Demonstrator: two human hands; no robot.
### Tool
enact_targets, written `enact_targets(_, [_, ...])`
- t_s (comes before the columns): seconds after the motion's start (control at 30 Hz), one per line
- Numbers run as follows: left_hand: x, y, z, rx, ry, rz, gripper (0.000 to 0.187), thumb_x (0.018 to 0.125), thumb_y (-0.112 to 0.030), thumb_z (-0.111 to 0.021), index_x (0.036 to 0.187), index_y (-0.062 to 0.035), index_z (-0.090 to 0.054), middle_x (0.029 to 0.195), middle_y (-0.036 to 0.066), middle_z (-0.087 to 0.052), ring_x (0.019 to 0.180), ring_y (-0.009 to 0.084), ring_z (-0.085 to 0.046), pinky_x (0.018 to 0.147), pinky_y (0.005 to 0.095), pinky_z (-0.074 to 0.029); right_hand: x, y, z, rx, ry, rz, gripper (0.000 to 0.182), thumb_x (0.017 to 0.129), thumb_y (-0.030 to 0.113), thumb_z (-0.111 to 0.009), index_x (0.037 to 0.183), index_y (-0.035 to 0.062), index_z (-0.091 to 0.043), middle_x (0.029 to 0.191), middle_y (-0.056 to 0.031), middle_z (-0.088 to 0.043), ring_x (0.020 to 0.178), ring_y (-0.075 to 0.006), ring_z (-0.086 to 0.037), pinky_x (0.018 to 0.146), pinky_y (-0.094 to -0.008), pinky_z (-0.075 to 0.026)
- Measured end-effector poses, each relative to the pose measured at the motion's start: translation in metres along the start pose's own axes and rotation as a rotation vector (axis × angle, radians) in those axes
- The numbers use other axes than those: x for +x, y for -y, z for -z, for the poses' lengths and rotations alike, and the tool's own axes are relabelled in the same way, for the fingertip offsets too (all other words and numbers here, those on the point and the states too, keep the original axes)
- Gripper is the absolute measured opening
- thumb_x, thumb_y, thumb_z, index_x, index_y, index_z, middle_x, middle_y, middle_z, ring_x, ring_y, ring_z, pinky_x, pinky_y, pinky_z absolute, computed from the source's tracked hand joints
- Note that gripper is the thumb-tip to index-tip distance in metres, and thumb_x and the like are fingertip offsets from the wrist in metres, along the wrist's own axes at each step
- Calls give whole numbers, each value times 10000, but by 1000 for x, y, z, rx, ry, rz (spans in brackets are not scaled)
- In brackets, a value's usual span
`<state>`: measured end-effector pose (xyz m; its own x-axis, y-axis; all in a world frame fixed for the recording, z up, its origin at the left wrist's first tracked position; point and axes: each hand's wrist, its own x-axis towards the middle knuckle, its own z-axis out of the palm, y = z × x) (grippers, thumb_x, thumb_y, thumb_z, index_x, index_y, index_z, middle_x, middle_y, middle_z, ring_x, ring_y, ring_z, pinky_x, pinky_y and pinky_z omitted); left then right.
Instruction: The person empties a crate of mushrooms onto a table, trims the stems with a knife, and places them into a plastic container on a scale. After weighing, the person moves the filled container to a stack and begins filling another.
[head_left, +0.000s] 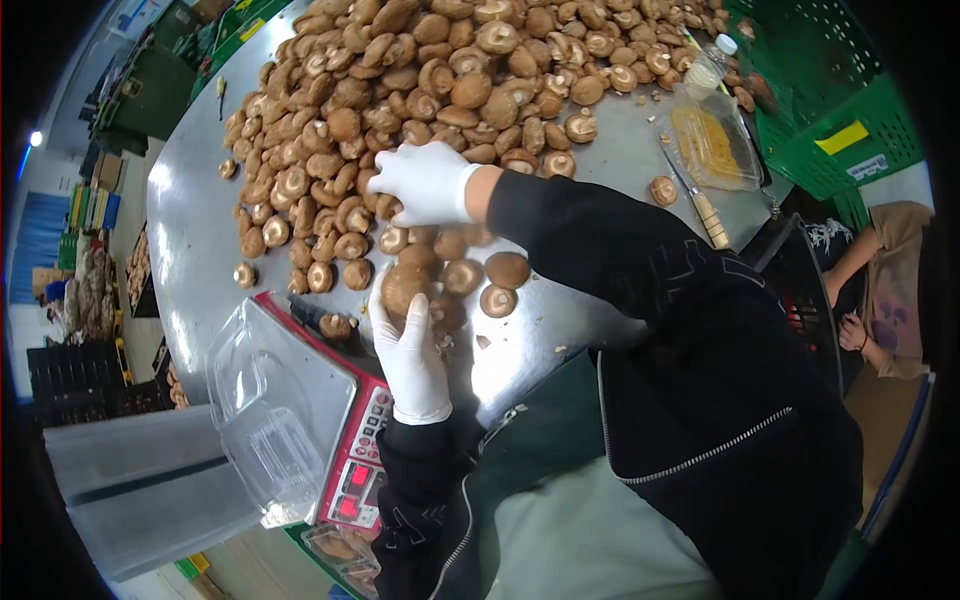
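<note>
The person stands at a round metal table [190, 230] heaped with brown mushrooms [420, 80]. The left hand [410, 355], gloved in white, has its fingers [392, 318] closed around one large mushroom [404, 287], held just above the table near its front edge. The right hand [425, 182], also gloved, lies palm-down on the near fringe of the heap; its fingers curl over a few caps, but whether they actually grip one cannot be told. At the front-left edge of the table sits a red scale [362, 455] with an open clear clamshell tray [275, 415] on its platform and one mushroom [335, 325] at its far corner.

The work looks like picking mushrooms to weigh into the tray. Doing it well likely means holding each cap lightly by its rim so it is not bruised, setting it down rather than dropping it, and keeping the sleeve off the scale. A knife [697, 200] and another container [712, 148] lie by the right edge.
</note>
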<state>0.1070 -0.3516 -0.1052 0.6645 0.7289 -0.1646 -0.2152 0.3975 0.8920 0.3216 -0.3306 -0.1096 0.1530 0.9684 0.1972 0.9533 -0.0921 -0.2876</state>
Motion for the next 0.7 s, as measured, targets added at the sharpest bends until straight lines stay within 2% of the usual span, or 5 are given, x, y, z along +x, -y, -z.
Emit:
enact_targets(0.2, [-25, -20, 13, -209, 71, -4, 553, 1028, -221, -487, 1515, -63, -277, 1339, 118, -505, 1138, 218, -554, 913, 316, -476, -3, 4, -2, 192, 5, -97, 325, 850, 352, -658, 1031, 83, -676, 1005, -128, -660, 955, -296, -659, 785, -399, -528])
enact_targets(0.33, [-40, -23, 28, -640, 34, 135, 485, 1040, -309, -484, 1416, -16, -395, 1258, 149, -534, 926, 180, -564, 650, 233, -472, -39, 1, 4, 1207, 187, -132, 314, 1016, 292, -512, 1145, 37, -641, 1038, -41, -674, 885, -124, -624, 780, -281, -502])
enact_targets(0.47, [-56, -34, 44, -840, 84, 255, 489, 1024, -416, -482, 1233, 25, -499, 1101, 171, -565, 679, 131, -489, 497, 209, -399, -67, 48, 14, 1744, 376, -515, 284, 1040, 261, -463, 1163, 43, -596, 1001, -38, -660, 867, -118, -630, 745, -227, -511])
enact_targets(0.6, [-77, -41, 57, -749, 46, 284, 604, 1001, -550, -424, 1214, 8, -516, 1034, 174, -612, 545, 137, -455, 467, 224, -389, -68, 80, 8, 1642, 448, -416, 372, 1022, 355, -442, 1096, 28, -604, 932, -86, -660, 741, -119, -603, 581, -255, -492])
enact_targets(0.7, [-92, -52, 64, -661, 71, 225, 643, 997, -595, -373, 1188, 1, -519, 972, 174, -628, 502, 140, -434, 458, 228, -386, -59, 110, 16, 1624, 480, -434, 377, 1030, 350, -442, 1096, 17, -606, 896, -74, -664, 772, -115, -624, 640, -247, -511])
